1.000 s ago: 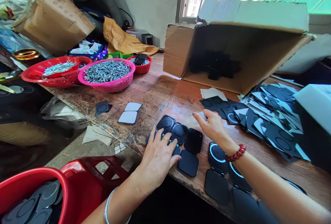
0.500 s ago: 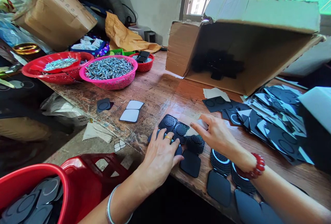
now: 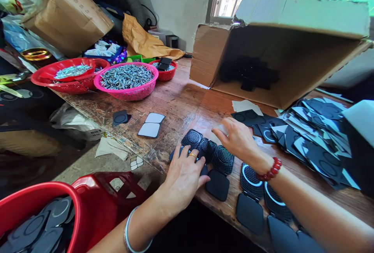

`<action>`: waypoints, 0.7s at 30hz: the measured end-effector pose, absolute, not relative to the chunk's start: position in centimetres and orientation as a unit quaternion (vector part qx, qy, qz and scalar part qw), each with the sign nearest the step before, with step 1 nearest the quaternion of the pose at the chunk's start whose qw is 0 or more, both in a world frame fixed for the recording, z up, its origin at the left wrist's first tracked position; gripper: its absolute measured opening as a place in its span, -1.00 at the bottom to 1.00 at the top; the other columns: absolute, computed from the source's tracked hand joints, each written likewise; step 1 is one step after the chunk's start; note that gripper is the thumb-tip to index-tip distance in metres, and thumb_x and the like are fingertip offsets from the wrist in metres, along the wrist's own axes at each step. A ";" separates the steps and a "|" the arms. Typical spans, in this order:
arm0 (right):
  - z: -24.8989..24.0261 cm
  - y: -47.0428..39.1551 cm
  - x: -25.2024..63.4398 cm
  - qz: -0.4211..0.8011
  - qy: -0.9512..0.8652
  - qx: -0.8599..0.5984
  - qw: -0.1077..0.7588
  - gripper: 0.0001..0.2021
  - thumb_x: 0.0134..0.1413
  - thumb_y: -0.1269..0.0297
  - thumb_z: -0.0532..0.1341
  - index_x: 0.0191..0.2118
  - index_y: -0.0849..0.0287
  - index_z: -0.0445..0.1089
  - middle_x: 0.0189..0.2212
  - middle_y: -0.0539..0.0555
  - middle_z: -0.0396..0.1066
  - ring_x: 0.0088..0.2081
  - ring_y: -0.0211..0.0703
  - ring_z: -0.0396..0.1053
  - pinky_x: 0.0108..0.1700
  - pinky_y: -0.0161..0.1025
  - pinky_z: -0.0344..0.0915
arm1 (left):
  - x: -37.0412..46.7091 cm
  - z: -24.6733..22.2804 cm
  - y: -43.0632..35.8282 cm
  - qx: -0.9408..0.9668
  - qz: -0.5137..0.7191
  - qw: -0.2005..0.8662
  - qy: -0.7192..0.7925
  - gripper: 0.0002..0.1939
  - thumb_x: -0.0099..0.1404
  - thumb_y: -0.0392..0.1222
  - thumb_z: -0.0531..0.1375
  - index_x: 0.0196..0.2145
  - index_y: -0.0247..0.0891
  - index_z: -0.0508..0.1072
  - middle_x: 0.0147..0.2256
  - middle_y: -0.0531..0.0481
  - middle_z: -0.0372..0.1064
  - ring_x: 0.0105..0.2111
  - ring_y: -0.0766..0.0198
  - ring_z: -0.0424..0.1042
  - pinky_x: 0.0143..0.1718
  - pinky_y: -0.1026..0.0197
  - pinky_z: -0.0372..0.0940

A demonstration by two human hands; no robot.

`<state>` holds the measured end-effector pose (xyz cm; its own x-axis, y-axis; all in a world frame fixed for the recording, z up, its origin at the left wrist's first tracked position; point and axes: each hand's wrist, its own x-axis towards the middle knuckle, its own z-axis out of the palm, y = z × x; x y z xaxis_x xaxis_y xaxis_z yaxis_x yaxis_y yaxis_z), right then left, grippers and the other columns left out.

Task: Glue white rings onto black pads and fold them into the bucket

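My left hand (image 3: 183, 175) lies with fingers spread over the black flaps of folding black pieces near the table's front edge. Just beyond its fingertips stand their ribbed halves with round rings, such as the ribbed piece (image 3: 192, 138) and another ribbed piece (image 3: 222, 158). My right hand (image 3: 241, 138) is closed around a whitish squeeze bottle (image 3: 222, 130), its pale tip pointing down and left above the middle ribbed piece. Most of the bottle is hidden in the hand. Beside my left thumb lies a flat black flap (image 3: 217, 184).
More opened black pieces (image 3: 249, 212) line the front edge at right. A pile of black and white cards (image 3: 315, 140) and an open cardboard box (image 3: 201, 56) stand beyond. At left are a pink basket (image 3: 127, 93) of metal parts and a red bucket (image 3: 76, 210).
My right hand and the bottle have moved slightly away from me and to the left over the ribbed pieces. My left hand stays on the flaps. The view has shifted a little.
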<state>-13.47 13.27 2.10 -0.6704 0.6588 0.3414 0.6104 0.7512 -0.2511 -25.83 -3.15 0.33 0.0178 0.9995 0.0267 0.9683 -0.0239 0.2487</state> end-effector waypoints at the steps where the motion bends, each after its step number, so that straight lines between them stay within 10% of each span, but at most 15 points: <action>1: 2.2 13.3 -13.0 0.058 -0.911 -0.355 0.204 -0.77 0.12 0.20 0.14 -0.50 0.10 0.13 -0.45 0.11 0.32 -0.42 -0.13 0.26 -0.36 -0.23 0.06 | -25.8 0.3 -3.2 0.710 0.098 0.078 0.692 -0.53 0.25 0.06 0.28 0.04 -0.21 0.50 0.06 -0.17 0.41 0.16 -0.16 0.27 0.25 -0.29 0.04; 12: 2.3 14.7 -9.8 0.257 -0.825 -0.471 0.176 -0.56 0.03 -0.14 0.07 -0.65 0.08 0.15 -0.74 -0.06 0.09 -0.64 -0.24 0.06 -0.56 -0.26 -0.07 | -27.0 0.3 -3.0 0.687 0.156 0.066 0.707 -0.60 0.32 -0.01 0.23 0.05 -0.22 0.46 0.09 -0.14 0.40 0.19 -0.06 0.26 0.25 -0.20 0.07; 21: 1.5 14.8 -14.8 0.216 -0.819 -0.475 0.239 -0.61 0.00 -0.04 0.08 -0.67 0.05 0.03 -0.71 -0.06 0.07 -0.59 -0.26 0.04 -0.51 -0.25 -0.08 | -29.5 -1.1 -3.4 0.653 0.121 0.060 0.746 -0.66 0.32 -0.06 0.23 0.04 -0.11 0.51 0.14 -0.14 0.37 0.20 -0.18 0.22 0.22 -0.31 0.06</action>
